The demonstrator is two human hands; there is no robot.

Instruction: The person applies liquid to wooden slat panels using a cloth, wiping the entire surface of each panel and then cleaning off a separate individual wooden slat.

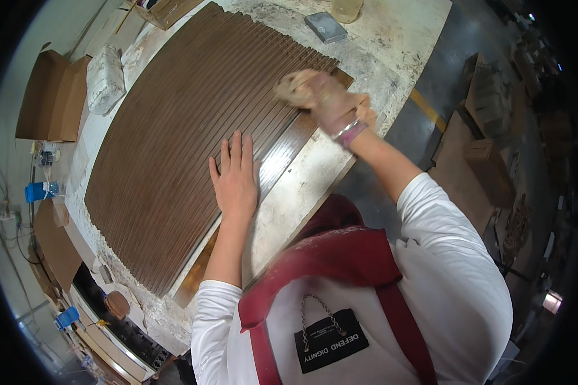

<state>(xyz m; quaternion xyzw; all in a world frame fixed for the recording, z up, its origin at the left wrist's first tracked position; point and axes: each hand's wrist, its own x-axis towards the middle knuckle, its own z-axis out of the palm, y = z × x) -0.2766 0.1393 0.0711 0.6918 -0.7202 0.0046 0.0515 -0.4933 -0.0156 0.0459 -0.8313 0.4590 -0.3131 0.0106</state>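
Observation:
Many long, narrow brown strips [167,128] lie side by side on a whitish, stained table [295,192], fanning across most of its top. My left hand [236,183] rests flat on the strips close to their near edge, fingers stretched out. A crumpled tan cloth [294,88] is gripped in my right hand [331,106] over the right ends of the strips; both are smeared by motion. Along the near side runs a separate brown strip [282,157] with a bright shine on it, just right of my left hand.
A grey block [325,27] and a yellowish container [347,9] stand at the table's far side. To the left are an open cardboard box [61,99] and a white wrapped bundle [106,80]. A brown box [485,167] sits beyond the table's right edge.

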